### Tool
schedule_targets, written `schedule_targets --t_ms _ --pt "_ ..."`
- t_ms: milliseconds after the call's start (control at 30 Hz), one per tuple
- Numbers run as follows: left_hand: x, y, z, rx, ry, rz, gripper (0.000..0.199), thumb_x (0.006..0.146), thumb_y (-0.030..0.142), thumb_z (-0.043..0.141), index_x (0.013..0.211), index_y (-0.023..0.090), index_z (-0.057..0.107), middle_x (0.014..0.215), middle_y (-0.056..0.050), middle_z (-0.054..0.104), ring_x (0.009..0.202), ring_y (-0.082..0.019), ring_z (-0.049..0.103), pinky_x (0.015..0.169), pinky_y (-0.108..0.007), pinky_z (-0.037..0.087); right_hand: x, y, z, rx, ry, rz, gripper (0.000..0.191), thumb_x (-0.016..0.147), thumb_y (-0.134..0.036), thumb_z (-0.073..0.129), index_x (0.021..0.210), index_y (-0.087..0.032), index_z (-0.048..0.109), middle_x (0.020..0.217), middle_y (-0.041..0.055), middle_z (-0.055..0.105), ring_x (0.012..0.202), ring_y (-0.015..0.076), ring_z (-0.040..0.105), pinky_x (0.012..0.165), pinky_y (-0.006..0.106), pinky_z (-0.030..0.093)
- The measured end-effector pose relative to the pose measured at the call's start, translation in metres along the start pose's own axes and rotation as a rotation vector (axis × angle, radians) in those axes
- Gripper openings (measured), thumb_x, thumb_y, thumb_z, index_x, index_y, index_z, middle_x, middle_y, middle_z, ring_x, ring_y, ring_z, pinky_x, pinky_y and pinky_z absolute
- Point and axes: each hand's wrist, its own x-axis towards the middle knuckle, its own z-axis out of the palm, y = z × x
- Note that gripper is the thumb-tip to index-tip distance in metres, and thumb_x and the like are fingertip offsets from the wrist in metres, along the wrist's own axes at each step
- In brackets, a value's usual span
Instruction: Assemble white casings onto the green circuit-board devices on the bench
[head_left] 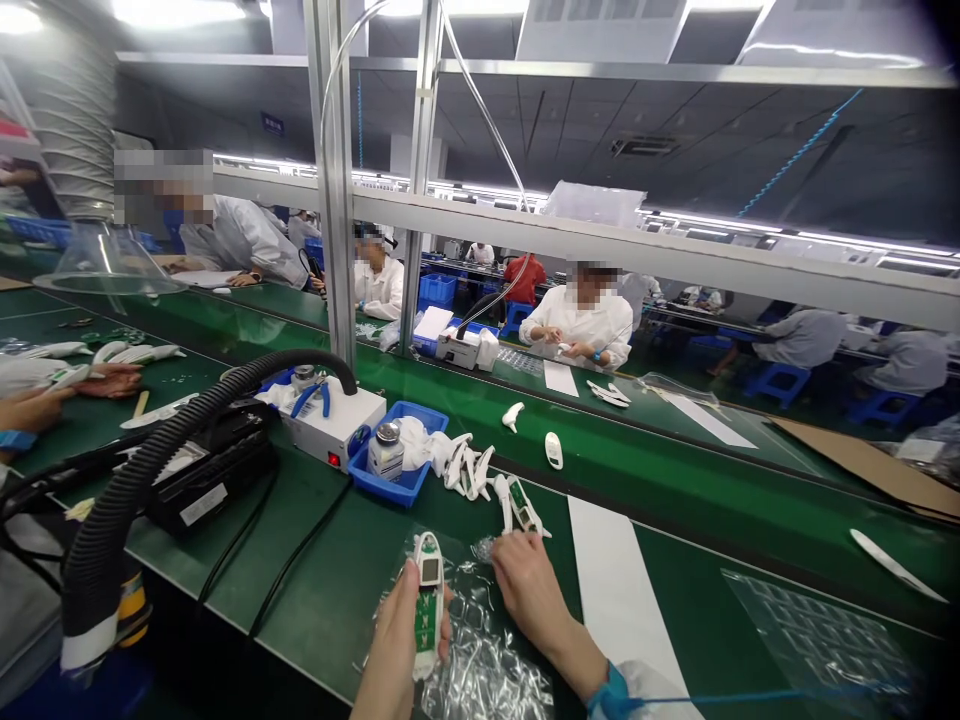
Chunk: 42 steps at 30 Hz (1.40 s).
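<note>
Desk [315, 590], green, one: we find it across the lower frame.
Belt [450, 385], bright green, one: runs from upper left to lower right, with two small white pieces lying on it near the centre.
Hose [97, 580], black, ribbed, one: arches over the left of the frame.
Sheet [622, 590], white, long, one: lower right of centre, on the desk.
Clear plastic [480, 650], crinkled and glossy: bottom centre, beneath and beside the hands.
Box [330, 430], white, with a red switch, one: left of centre; we note blue-handled pliers [309, 398] on top.
Tray [397, 497], blue, one: just beside the box, holding a metal-topped bottle and white material.
Right hand [532, 580], one: below centre, fingers curled at the near end of the white housings; we cannot tell whether it grips anything.
Left hand [397, 630], one: bottom centre, closed around the handheld device.
White housings [469, 465], several: in a row at centre, from the tray towards the right hand; one at the near end shows a green board.
Handheld device [427, 610], one: bottom centre, in the left hand, above the plastic; we see its white frame, green circuit board and small grey screen facing up.
</note>
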Motion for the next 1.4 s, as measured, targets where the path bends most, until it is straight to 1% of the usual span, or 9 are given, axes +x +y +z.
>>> schedule_targets --t_ms 133,300,467,700,933,1033,1200,1300,1400 --pt "0.007 -0.007 -0.005 -0.148 -0.090 -0.060 0.064 0.069 0.074 0.057 0.089 0.013 0.062 0.063 -0.002 0.064 0.038 -0.009 0.046 0.039 -0.022 0.039 0.013 0.015 -0.013 -0.049 -0.170 0.017 0.022 0.093 -0.020 0.045 0.081 -0.024 0.064 0.085 0.0015 0.068 0.081 0.0171 0.060 0.080 0.033 0.039" --pt "0.012 -0.009 -0.010 -0.256 -0.119 -0.101 0.076 0.065 0.074 0.061 0.113 0.016 0.055 0.060 0.001 0.062 0.032 -0.004 0.034 0.034 -0.019 0.028 0.074 0.089 -0.043 -0.295 -0.069 0.513 0.020 0.093 -0.026 0.048 0.099 -0.017 0.065 0.108 0.0105 0.064 0.107 0.0246 0.056 0.092 0.038 0.040" --pt "0.008 -0.005 -0.008 -0.069 -0.057 -0.090 0.081 0.051 0.055 0.085 0.114 0.016 0.053 0.062 0.003 0.060 0.043 -0.007 0.044 0.042 -0.020 0.036 0.127 0.162 -0.035 -0.328 -0.068 0.908 0.031 0.091 -0.036 0.056 0.113 -0.015 0.058 0.114 0.0080 0.061 0.097 0.0217 0.061 0.084 0.043 0.051" --pt "0.001 -0.006 -0.019 0.084 0.063 0.129 0.073 0.058 0.062 0.076 0.110 0.016 0.054 0.055 0.005 0.056 0.035 -0.002 0.029 0.033 -0.016 0.020 0.135 0.174 -0.032 -0.213 -0.077 0.977 0.024 0.092 -0.031 0.056 0.110 -0.015 0.060 0.109 0.0070 0.063 0.089 0.0177 0.064 0.076 0.036 0.055" --pt "-0.005 -0.004 -0.038 0.103 0.035 0.038 0.051 0.057 0.056 0.080 0.081 0.014 0.064 0.048 0.006 0.049 0.036 -0.003 0.031 0.036 -0.017 0.023 0.095 0.111 -0.076 -0.038 -0.039 0.485 0.027 0.094 -0.025 0.041 0.098 -0.012 0.065 0.088 0.0089 0.068 0.071 0.0177 0.063 0.066 0.030 0.051" --pt "-0.009 -0.001 -0.031 0.062 -0.022 -0.024 0.046 0.061 0.055 0.078 0.075 0.013 0.065 0.054 0.004 0.054 0.036 -0.002 0.031 0.038 -0.019 0.024 0.068 0.044 -0.083 0.087 -0.221 0.176 0.021 0.090 -0.028 0.049 0.088 -0.020 0.068 0.086 0.0054 0.068 0.077 0.0187 0.062 0.072 0.027 0.048" --pt "-0.025 -0.013 -0.024 0.169 0.007 -0.111 0.055 0.057 0.056 0.080 0.087 0.014 0.061 0.057 0.003 0.057 0.038 -0.004 0.038 0.039 -0.019 0.020 0.039 -0.056 -0.091 0.089 -0.664 -0.379 0.032 0.084 -0.002 0.039 0.096 -0.020 0.063 0.088 0.0064 0.062 0.070 0.0161 0.054 0.060 0.026 0.038" --pt "-0.035 -0.029 -0.031 0.272 0.014 -0.157 0.066 0.044 0.043 0.089 0.093 0.015 0.056 0.059 0.004 0.061 0.043 -0.008 0.046 0.042 -0.020 0.027 0.031 -0.076 -0.084 0.170 -0.696 -0.356 0.025 0.087 -0.006 0.044 0.092 -0.021 0.063 0.085 0.0050 0.061 0.067 0.0152 0.052 0.058 0.026 0.036" --pt "-0.042 -0.041 -0.042 0.314 0.106 -0.128 0.057 0.045 0.037 0.088 0.089 0.016 0.058 0.066 0.002 0.063 0.053 -0.012 0.054 0.049 -0.022 0.038 0.017 -0.065 -0.059 0.395 -0.518 -0.059 0.017 0.094 -0.024 0.045 0.093 -0.020 0.062 0.084 0.0040 0.063 0.073 0.0160 0.056 0.064 0.025 0.042"
